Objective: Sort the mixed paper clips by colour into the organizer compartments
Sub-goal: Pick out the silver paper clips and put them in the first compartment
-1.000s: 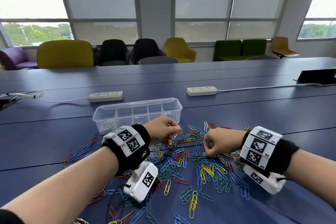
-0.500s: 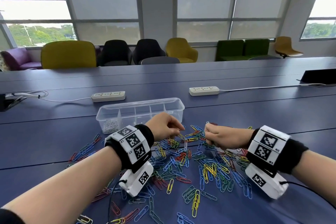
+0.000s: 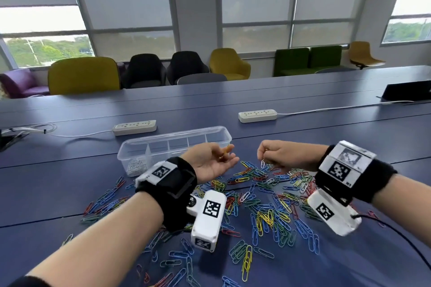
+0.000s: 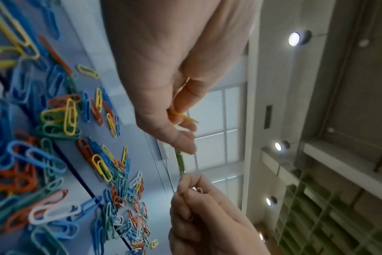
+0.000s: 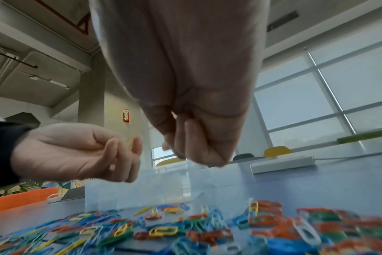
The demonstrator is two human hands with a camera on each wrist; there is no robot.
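Note:
A clear plastic organizer [image 3: 219, 134] with several compartments stands behind a scattered pile of coloured paper clips [image 3: 263, 207] on the blue table. Its leftmost compartment holds white clips [image 3: 136, 166]. My left hand [image 3: 227, 155] hovers in front of the organizer, palm turned up, and pinches a yellow clip [image 3: 225, 149], which the left wrist view shows too [image 4: 184, 117]. My right hand [image 3: 262, 155] is raised above the pile's far edge, fingers curled, and a white clip [image 3: 263, 163] dangles from its pinch. The two hands are a short gap apart.
Two white power strips [image 3: 134, 127] [image 3: 257, 116] lie behind the organizer, with cables [image 3: 28, 129] at the far left. A dark device [image 3: 408, 92] sits at the far right. Chairs line the table's far side. Loose clips spread toward the near edge.
Both hands have risen off the pile. The left hand rolled palm up with a yellow clip. The right hand lifted a white clip and moved slightly back toward the organizer.

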